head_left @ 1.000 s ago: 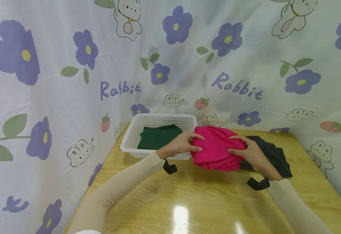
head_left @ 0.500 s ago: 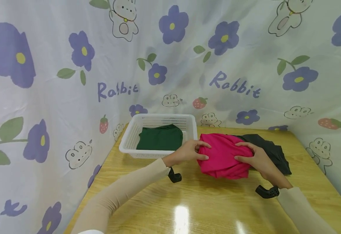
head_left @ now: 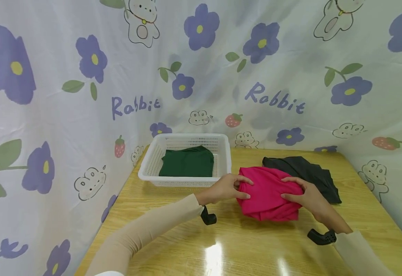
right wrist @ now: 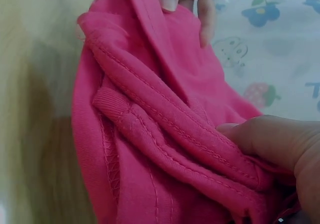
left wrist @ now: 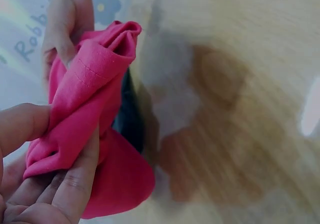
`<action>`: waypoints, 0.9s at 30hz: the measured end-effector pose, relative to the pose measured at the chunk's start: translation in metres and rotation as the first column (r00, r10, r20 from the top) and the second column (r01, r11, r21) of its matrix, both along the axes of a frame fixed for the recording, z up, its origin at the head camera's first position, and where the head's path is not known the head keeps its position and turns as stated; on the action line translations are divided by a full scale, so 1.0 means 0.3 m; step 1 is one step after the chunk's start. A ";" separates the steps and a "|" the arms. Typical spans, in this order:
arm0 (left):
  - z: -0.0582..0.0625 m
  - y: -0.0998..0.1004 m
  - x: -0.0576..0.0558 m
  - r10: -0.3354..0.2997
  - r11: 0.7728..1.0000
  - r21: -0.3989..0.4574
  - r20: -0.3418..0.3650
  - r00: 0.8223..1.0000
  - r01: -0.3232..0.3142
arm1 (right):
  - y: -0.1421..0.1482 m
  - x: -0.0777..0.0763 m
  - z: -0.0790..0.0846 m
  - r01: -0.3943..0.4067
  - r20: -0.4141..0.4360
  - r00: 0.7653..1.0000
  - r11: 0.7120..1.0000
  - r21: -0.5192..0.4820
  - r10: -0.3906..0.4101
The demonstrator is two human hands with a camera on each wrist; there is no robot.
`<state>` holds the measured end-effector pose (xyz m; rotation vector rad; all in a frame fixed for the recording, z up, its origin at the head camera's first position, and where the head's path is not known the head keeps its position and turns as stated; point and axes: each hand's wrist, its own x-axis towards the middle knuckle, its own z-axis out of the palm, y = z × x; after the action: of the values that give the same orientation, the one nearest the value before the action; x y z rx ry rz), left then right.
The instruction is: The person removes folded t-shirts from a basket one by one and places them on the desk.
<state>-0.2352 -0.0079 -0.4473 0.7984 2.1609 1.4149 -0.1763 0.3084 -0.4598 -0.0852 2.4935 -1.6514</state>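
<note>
A bundled pink knit garment (head_left: 266, 195) with stitched hems hangs just above the table between both hands. My left hand (head_left: 226, 188) pinches its left side, thumb on the near face and fingers behind and beneath, as the left wrist view shows. At the opposite side my right hand (head_left: 306, 197) grips the cloth, thumb (right wrist: 270, 139) pressed near a ribbed, stitched band. The right fingers are mostly hidden by fabric in the right wrist view. Behind the bundle lies a folded black garment (head_left: 304, 174) on the table.
A white perforated plastic basket (head_left: 183, 179) stands at the back left, with a folded dark green garment (head_left: 187, 163) inside. The wooden table (head_left: 173, 249) meets a curtain (head_left: 201, 88) printed with flowers and rabbits at its back and sides.
Both hands have brought the pink garment toward the person and slightly right, away from the basket's edge. More of the black garment and the basket's right side now shows.
</note>
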 end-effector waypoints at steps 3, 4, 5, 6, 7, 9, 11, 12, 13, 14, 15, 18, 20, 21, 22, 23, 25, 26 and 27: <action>-0.025 0.003 0.010 -0.002 1.000 -0.012 0.018 1.000 0.003 | 0.008 0.015 -0.018 0.002 0.013 1.000 1.000 0.007 -0.002; -0.033 0.003 0.013 -0.006 1.000 -0.019 0.017 1.000 0.007 | 0.010 0.019 -0.024 0.002 0.016 1.000 1.000 0.011 -0.002; -0.040 0.004 0.017 -0.010 1.000 -0.026 0.015 1.000 0.011 | 0.012 0.022 -0.029 0.001 0.022 1.000 1.000 0.007 -0.001; -0.047 0.005 0.020 -0.015 0.999 -0.035 0.008 1.000 0.015 | 0.013 0.025 -0.035 0.001 0.030 1.000 1.000 0.007 -0.001; -0.053 0.005 0.023 -0.019 0.999 -0.044 -0.001 1.000 0.019 | 0.015 0.028 -0.041 0.002 0.037 0.999 1.000 0.009 -0.002; -0.063 0.006 0.029 -0.031 0.998 -0.049 -0.008 0.999 0.031 | 0.015 0.034 -0.050 0.003 0.055 0.999 1.000 0.010 -0.004; -0.071 0.006 0.034 -0.046 0.998 -0.050 -0.005 0.999 0.045 | 0.015 0.039 -0.059 0.001 0.068 0.998 1.000 0.008 -0.002; -0.075 0.005 0.037 -0.052 0.998 -0.048 0.001 0.999 0.052 | 0.015 0.041 -0.062 0.002 0.070 0.998 1.000 0.014 -0.003; -0.077 0.005 0.040 -0.056 0.997 -0.049 0.007 0.998 0.056 | 0.014 0.044 -0.065 0.003 0.072 0.997 1.000 0.018 -0.004; -0.080 0.004 0.043 -0.060 0.997 -0.051 0.010 0.998 0.060 | 0.014 0.047 -0.068 0.002 0.074 0.997 1.000 0.018 -0.004; -0.083 0.003 0.046 -0.066 0.996 -0.053 0.015 0.998 0.067 | 0.015 0.049 -0.072 0.001 0.075 0.997 1.000 0.017 -0.002; -0.091 -0.001 0.054 -0.073 0.995 -0.066 0.018 0.997 0.074 | 0.015 0.055 -0.085 -0.001 0.076 0.997 1.000 0.016 0.000; -0.096 -0.004 0.060 -0.076 0.994 -0.075 0.014 0.997 0.077 | 0.015 0.058 -0.095 -0.007 0.077 0.997 1.000 0.013 0.006; -0.099 -0.006 0.063 -0.077 0.994 -0.076 0.021 0.997 0.078 | 0.015 0.060 -0.100 -0.010 0.081 0.997 1.000 0.008 0.009; -0.103 -0.007 0.065 -0.076 0.994 -0.081 0.021 0.997 0.077 | 0.014 0.062 -0.106 -0.013 0.084 0.996 1.000 0.007 0.012; -0.107 -0.008 0.067 -0.078 0.993 -0.085 0.025 0.997 0.080 | 0.014 0.064 -0.111 -0.017 0.089 0.996 1.000 0.003 0.017; -0.116 -0.010 0.071 -0.083 0.992 -0.091 0.030 0.996 0.085 | 0.013 0.069 -0.121 -0.018 0.104 0.994 1.000 -0.002 0.018; -0.123 -0.011 0.072 -0.083 0.992 -0.094 0.032 0.996 0.086 | 0.012 0.071 -0.126 -0.018 0.111 0.994 1.000 -0.005 0.018; -0.129 -0.012 0.074 -0.085 0.992 -0.094 0.039 0.996 0.089 | 0.011 0.073 -0.130 -0.016 0.119 0.993 1.000 -0.005 0.016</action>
<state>-0.2131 -0.0116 -0.4860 0.8164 2.1236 1.2633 -0.1544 0.3116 -0.4989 -0.0070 2.3957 -1.6052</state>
